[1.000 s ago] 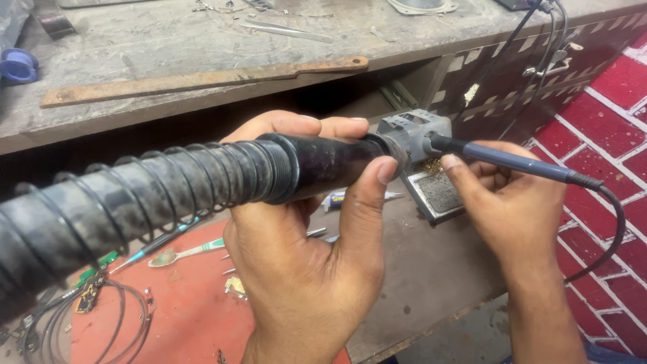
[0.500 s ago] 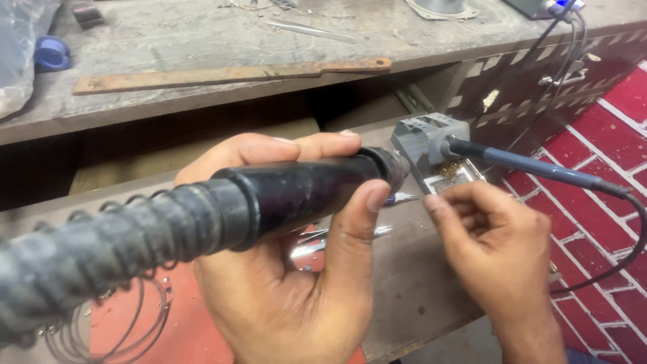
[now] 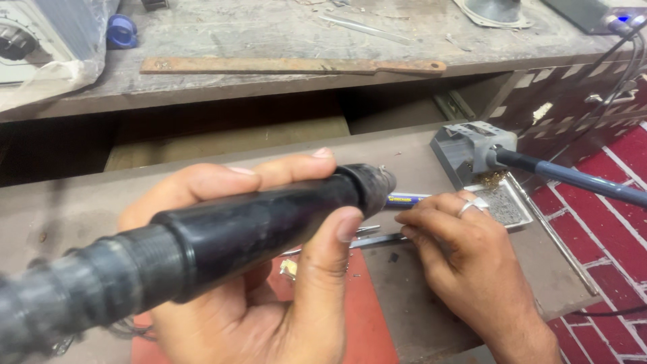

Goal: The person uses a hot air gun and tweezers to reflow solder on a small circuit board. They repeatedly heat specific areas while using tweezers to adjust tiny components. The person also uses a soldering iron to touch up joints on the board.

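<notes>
- Here, you work over a grey pulled-out shelf [image 3: 418, 152] under a dusty bench [image 3: 269, 34], with a red brick floor [image 3: 606, 195] at 3 o'clock.
- Your left hand [image 3: 269, 296] wraps tight around a black hose [image 3: 236, 232]; it lies long from 8 o'clock to 2 o'clock, tip at 2.
- Your right hand [image 3: 472, 263] rests fingers-down on the shelf, loosely spread, by a small tool [image 3: 404, 199].
- A soldering iron [image 3: 566, 176] sits in its grey stand [image 3: 472, 148] at 2 o'clock.
- A red mat [image 3: 367, 317] lies below.

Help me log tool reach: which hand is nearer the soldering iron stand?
Right. The right hand lies just below the soldering iron stand; the left hand grips the black hose end farther left.
</notes>
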